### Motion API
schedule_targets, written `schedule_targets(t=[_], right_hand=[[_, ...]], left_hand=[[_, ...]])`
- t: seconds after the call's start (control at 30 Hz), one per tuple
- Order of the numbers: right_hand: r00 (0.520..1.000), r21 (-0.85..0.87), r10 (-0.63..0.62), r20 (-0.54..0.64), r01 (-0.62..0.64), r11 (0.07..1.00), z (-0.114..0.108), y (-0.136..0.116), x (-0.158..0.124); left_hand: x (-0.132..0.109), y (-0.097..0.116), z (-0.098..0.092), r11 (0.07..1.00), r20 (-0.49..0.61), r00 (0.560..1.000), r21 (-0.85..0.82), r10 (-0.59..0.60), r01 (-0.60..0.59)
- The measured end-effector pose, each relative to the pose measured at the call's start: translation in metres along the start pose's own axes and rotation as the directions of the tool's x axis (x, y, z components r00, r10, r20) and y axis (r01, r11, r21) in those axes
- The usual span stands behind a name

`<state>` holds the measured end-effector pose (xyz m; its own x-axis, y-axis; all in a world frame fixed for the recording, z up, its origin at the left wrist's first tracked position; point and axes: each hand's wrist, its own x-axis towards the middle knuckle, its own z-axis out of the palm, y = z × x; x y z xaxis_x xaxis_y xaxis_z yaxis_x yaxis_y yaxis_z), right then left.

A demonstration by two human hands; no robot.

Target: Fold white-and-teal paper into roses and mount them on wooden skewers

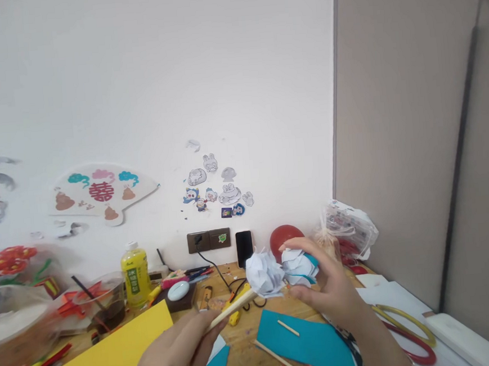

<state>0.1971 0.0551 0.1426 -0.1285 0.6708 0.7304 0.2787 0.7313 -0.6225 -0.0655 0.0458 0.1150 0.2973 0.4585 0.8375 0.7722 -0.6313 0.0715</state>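
Note:
My left hand (pixel 177 349) is closed round a pale wooden stick (pixel 233 311) that slants up to the right. At its upper end sits a crumpled white paper ball (pixel 264 273), its layers ruffled like petals. Fingers and thumb of my right hand (pixel 334 280) curve around a second paper ball (pixel 298 266), white with blue patches. The two balls are side by side, and I cannot tell whether they are joined. Below them on the table lies a blue sheet (pixel 312 344) with a short stick (pixel 288 328) on it.
A yellow sheet (pixel 109 351) covers the left front of the wooden table. Behind it stand a yellow drink bottle (pixel 135 276) and a plastic cup (pixel 105 304). A phone (pixel 245 249) leans against the wall beside a red round object (pixel 285 239). Pipe cleaner rings (pixel 409 333) lie right.

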Motion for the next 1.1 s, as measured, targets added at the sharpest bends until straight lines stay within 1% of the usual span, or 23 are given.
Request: schedule_targets(t=[0.07,0.13,0.2,0.27,0.33,0.37,0.43,0.5,0.57,0.67,0.73,0.83,0.93,1.03,1.1], right_hand=[[0.997,0.086,0.052,0.065,-0.058,0.995,-0.002,0.001,-0.002],[0.991,0.124,0.089,0.096,-0.100,0.987,-0.003,0.002,-0.003],[0.989,0.124,0.124,0.086,-0.134,0.983,-0.003,0.002,-0.002],[0.989,0.118,0.129,0.077,-0.138,0.983,-0.003,0.001,-0.001],[0.992,0.115,0.097,0.077,-0.105,0.988,-0.003,-0.002,0.000],[0.995,0.102,0.073,0.075,-0.080,0.992,-0.004,-0.004,0.001],[0.996,0.048,0.039,0.077,-0.043,0.998,-0.005,-0.006,0.002],[0.996,-0.005,0.030,0.090,-0.030,1.000,-0.007,-0.006,0.003],[0.995,-0.017,0.032,0.099,-0.030,0.999,-0.009,-0.003,0.005],[0.993,-0.003,0.052,0.105,-0.052,0.999,-0.010,0.002,0.006],[0.992,0.005,0.069,0.103,-0.070,0.998,-0.010,0.005,0.007],[0.992,0.022,0.093,0.090,-0.095,0.995,-0.010,0.007,0.007],[0.985,0.038,0.134,0.108,-0.139,0.990,-0.009,0.005,0.007],[0.979,0.036,0.174,0.109,-0.179,0.983,-0.007,0.002,0.008],[0.973,0.030,0.208,0.098,-0.211,0.977,-0.005,0.002,0.009]], left_hand=[[0.004,-0.002,0.004,0.986,0.061,0.993,-0.127,-0.100,0.107],[0.007,-0.005,0.011,0.942,0.159,0.964,-0.231,-0.212,0.245],[0.008,-0.007,0.018,0.867,0.281,0.912,-0.318,-0.299,0.383],[0.008,-0.007,0.025,0.777,0.379,0.848,-0.374,-0.370,0.506],[0.008,-0.006,0.029,0.706,0.445,0.796,-0.398,-0.410,0.586],[0.009,-0.006,0.029,0.684,0.472,0.780,-0.405,-0.412,0.606],[0.010,-0.004,0.029,0.670,0.520,0.761,-0.408,-0.388,0.620],[0.011,-0.002,0.027,0.676,0.553,0.747,-0.393,-0.369,0.624],[0.012,-0.001,0.023,0.687,0.579,0.729,-0.360,-0.366,0.631],[0.012,0.000,0.014,0.700,0.590,0.713,-0.320,-0.380,0.638],[0.013,0.002,0.007,0.712,0.577,0.714,-0.298,-0.395,0.635],[0.015,0.006,-0.004,0.725,0.516,0.744,-0.299,-0.424,0.620],[0.016,0.010,-0.012,0.739,0.474,0.767,-0.301,-0.432,0.602],[0.016,0.009,-0.015,0.763,0.484,0.763,-0.260,-0.427,0.592],[0.015,0.008,-0.014,0.778,0.511,0.744,-0.209,-0.430,0.593]])
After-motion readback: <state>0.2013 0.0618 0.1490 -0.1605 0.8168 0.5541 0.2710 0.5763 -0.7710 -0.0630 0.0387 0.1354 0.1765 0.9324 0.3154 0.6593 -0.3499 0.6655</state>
